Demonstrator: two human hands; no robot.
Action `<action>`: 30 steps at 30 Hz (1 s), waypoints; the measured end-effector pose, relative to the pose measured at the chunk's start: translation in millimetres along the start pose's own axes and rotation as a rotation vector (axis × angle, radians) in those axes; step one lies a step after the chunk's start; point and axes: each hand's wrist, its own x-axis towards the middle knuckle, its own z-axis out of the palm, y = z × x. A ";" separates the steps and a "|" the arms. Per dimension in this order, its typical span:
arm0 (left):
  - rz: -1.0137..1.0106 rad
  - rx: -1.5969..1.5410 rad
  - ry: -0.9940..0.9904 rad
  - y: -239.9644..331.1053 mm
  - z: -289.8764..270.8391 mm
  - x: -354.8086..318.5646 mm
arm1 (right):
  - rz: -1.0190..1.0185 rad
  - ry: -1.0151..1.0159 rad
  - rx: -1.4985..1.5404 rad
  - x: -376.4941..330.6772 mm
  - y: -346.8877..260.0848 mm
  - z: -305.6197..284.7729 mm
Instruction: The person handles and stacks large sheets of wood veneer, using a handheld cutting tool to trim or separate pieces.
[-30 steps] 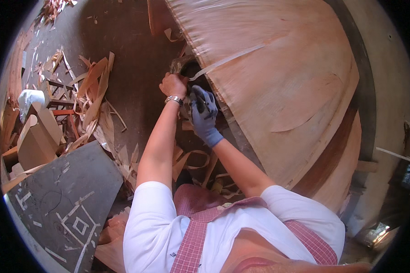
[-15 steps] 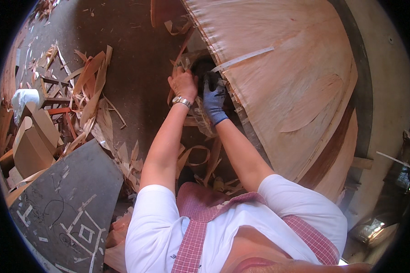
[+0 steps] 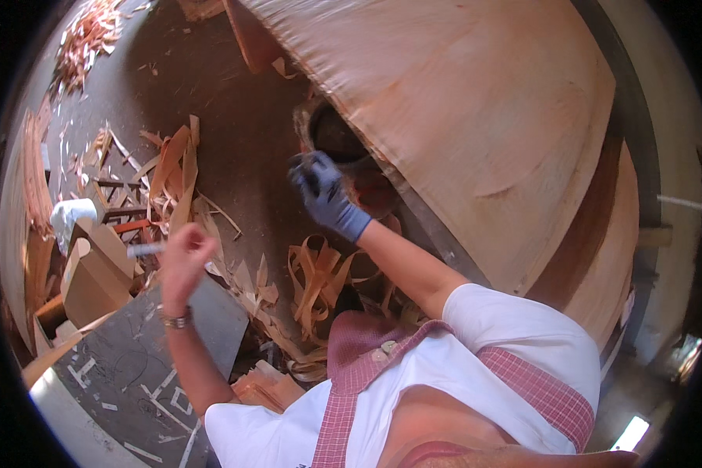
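Observation:
My left hand (image 3: 186, 261), bare with a metal watch at the wrist, is raised at the left, slightly blurred. Its fingers are closed, and a pale narrow strip (image 3: 144, 249), like tape, juts out from them. My right hand (image 3: 329, 195) wears a blue glove with dark fingers. Those fingers are curled, and what they hold, if anything, is hidden. It lies just in front of a black round tub (image 3: 339, 134), partly under the edge of a large veneer sheet (image 3: 476, 125).
Veneer scraps (image 3: 320, 273) litter the floor around my feet and to the left. A grey board (image 3: 117, 366) with bits of tape lies at the lower left, near a cardboard piece (image 3: 93, 285) and a wooden stool (image 3: 121, 199). More shavings (image 3: 86, 47) are heaped far left.
My left hand has moved away from the tub, down and left. The pale strip that lay across the veneer is gone from there. My right hand has shifted left and lower.

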 end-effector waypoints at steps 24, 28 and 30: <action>0.379 0.430 -0.115 343.2 403.2 49.0 | 0.863 0.101 0.441 -232.4 -7.7 -436.9; 0.326 0.569 -0.119 359.7 397.0 46.5 | 0.873 -0.238 0.381 -220.3 -6.4 -453.2; 0.296 0.601 -0.073 361.5 404.6 42.2 | 0.908 -0.225 0.447 -223.4 -9.0 -463.6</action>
